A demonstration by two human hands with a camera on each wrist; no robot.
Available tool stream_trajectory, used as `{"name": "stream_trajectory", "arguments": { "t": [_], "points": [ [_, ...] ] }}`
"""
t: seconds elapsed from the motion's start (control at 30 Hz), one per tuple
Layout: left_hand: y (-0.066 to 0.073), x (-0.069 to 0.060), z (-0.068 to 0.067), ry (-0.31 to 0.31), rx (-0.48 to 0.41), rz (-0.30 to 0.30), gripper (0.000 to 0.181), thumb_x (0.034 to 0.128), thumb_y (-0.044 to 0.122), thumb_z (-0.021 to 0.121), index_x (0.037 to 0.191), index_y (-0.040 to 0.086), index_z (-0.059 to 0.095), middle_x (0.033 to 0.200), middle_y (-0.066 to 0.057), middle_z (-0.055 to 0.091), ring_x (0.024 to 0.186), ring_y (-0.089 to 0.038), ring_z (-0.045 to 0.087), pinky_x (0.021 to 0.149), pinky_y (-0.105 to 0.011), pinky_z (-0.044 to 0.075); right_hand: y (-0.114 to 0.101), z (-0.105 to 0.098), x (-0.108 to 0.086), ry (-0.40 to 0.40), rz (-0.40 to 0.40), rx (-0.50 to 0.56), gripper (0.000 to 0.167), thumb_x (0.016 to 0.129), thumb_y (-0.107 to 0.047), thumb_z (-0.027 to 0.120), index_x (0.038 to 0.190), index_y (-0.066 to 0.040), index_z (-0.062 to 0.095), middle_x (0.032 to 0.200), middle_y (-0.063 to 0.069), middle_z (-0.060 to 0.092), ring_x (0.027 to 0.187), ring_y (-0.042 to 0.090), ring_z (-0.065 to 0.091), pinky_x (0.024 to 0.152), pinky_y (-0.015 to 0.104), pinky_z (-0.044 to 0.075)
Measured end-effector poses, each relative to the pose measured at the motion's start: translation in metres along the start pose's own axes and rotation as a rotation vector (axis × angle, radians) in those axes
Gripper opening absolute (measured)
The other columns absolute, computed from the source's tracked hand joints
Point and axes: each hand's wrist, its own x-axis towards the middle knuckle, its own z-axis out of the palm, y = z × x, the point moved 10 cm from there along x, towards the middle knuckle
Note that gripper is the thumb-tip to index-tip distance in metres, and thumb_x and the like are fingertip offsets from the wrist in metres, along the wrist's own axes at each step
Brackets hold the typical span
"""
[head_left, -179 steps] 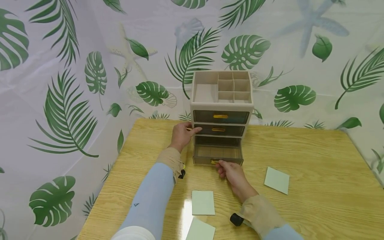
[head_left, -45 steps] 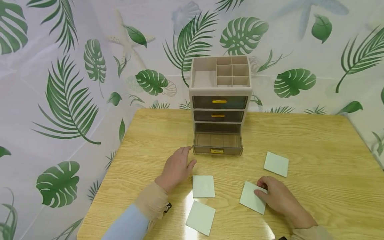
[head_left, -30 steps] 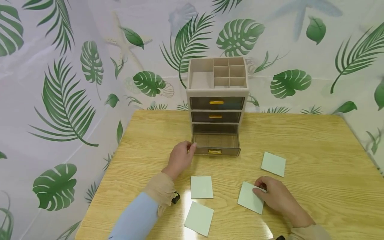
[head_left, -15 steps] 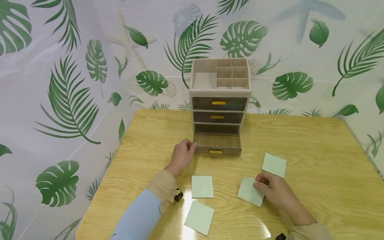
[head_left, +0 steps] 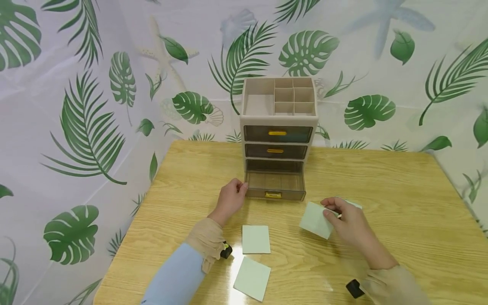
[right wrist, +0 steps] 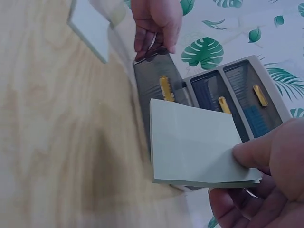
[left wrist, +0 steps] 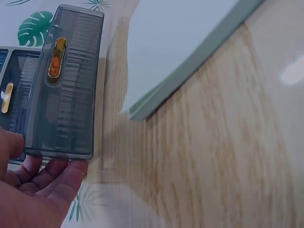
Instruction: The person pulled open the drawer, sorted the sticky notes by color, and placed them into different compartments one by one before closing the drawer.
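Observation:
A light green pad of sticky notes (head_left: 316,221) is pinched between the thumb and fingers of my right hand (head_left: 351,223). It is tilted above the table, right of the pulled-out bottom drawer (head_left: 290,195). In the right wrist view the pad (right wrist: 194,143) covers part of that drawer. My left hand (head_left: 231,197) holds the drawer's left side near the front corner, thumb at the rim. The left wrist view shows its fingers on the end of the smoky clear drawer (left wrist: 78,109). Thin dividers line the drawer's floor, with no pad inside.
The beige desktop organizer (head_left: 279,120) stands against the leaf-print backdrop, its two upper drawers pushed in. Two more sticky note pads lie in front: a nearer pad (head_left: 252,278) and a farther pad (head_left: 256,239). Another pad (head_left: 354,204) is mostly hidden behind my right hand.
My right hand, earlier on the bottom drawer's handle, has since picked a pad off the table and raised it toward the drawer. My left hand has moved down from the middle drawer to the bottom drawer's side.

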Motion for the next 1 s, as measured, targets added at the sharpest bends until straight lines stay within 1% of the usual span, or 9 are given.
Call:
{"name": "stream_trajectory", "arguments": {
  "t": [0.07,0.2,0.27,0.43,0.5,0.7,0.8,0.87,1.0],
  "points": [
    [-0.001,-0.001,0.0,-0.001,-0.007,-0.008,0.027,0.1029,0.032,0.047,0.094,0.008,0.057,0.077,-0.004,0.055,0.063,-0.016,0.048,0.056,-0.029,0.041,-0.005,-0.003,0.008,-0.005,-0.001,0.007,0.02,0.1,-0.016,0.055,0.117,-0.007,0.062,0.098,0.003,0.066,0.086,0.017,0.06,0.07,0.032,0.05],
    [-0.002,-0.001,-0.001,0.004,-0.017,-0.011,0.026,0.1027,0.031,0.048,0.095,0.008,0.057,0.078,-0.004,0.055,0.064,-0.016,0.048,0.057,-0.029,0.041,-0.015,-0.009,0.027,0.008,-0.008,0.043,0.022,0.1,-0.02,0.054,0.116,-0.008,0.064,0.101,0.007,0.067,0.083,0.02,0.06,0.065,0.031,0.051],
    [-0.002,-0.001,-0.001,0.007,-0.018,-0.009,0.026,0.1027,0.03,0.048,0.094,0.007,0.057,0.077,-0.004,0.055,0.064,-0.016,0.048,0.057,-0.029,0.041,-0.02,-0.012,0.037,0.031,-0.018,0.063,0.023,0.1,-0.02,0.055,0.116,-0.008,0.066,0.103,0.008,0.068,0.084,0.02,0.061,0.064,0.028,0.05],
    [-0.001,-0.002,0.0,0.002,-0.033,-0.011,0.027,0.1026,0.03,0.048,0.092,0.007,0.057,0.074,-0.004,0.053,0.061,-0.015,0.046,0.055,-0.029,0.04,-0.031,-0.013,0.061,0.09,-0.03,0.062,0.024,0.098,-0.023,0.058,0.116,-0.01,0.069,0.109,0.009,0.069,0.094,0.022,0.063,0.071,0.031,0.049],
    [-0.001,-0.002,-0.001,0.003,-0.04,-0.013,0.026,0.1026,0.03,0.048,0.092,0.007,0.056,0.073,-0.004,0.052,0.06,-0.015,0.046,0.054,-0.028,0.039,-0.036,-0.011,0.071,0.108,-0.039,0.06,0.024,0.098,-0.023,0.059,0.115,-0.011,0.069,0.11,0.009,0.069,0.094,0.022,0.063,0.07,0.032,0.049],
    [0.0,-0.002,-0.002,0.012,-0.048,-0.019,0.026,0.1023,0.028,0.049,0.09,0.007,0.056,0.071,-0.003,0.05,0.058,-0.015,0.044,0.053,-0.028,0.037,-0.051,-0.006,0.098,0.149,-0.109,0.081,0.018,0.096,-0.015,0.061,0.111,-0.01,0.071,0.102,0.01,0.07,0.086,0.022,0.064,0.069,0.038,0.052],
    [0.0,-0.001,-0.002,0.016,-0.044,-0.023,0.026,0.1022,0.028,0.05,0.09,0.007,0.056,0.072,-0.003,0.05,0.059,-0.015,0.045,0.055,-0.028,0.038,-0.054,0.0,0.108,0.15,-0.119,0.083,0.018,0.096,-0.014,0.061,0.11,-0.011,0.071,0.101,0.009,0.071,0.085,0.021,0.064,0.069,0.037,0.052],
    [0.0,-0.001,-0.002,0.021,-0.04,-0.028,0.026,0.1019,0.028,0.05,0.09,0.006,0.057,0.072,-0.004,0.051,0.06,-0.016,0.045,0.056,-0.029,0.039,-0.054,0.006,0.114,0.138,-0.109,0.092,0.018,0.096,-0.015,0.061,0.11,-0.012,0.072,0.101,0.008,0.071,0.077,0.02,0.063,0.063,0.034,0.051],
    [0.0,-0.001,-0.002,0.023,-0.032,-0.033,0.026,0.1016,0.029,0.051,0.09,0.006,0.058,0.074,-0.004,0.052,0.062,-0.016,0.046,0.058,-0.029,0.039,-0.053,0.02,0.122,0.108,-0.074,0.095,0.018,0.096,-0.017,0.061,0.111,-0.015,0.072,0.093,0.004,0.071,0.058,0.018,0.052,0.05,0.029,0.042]
  ]
}}
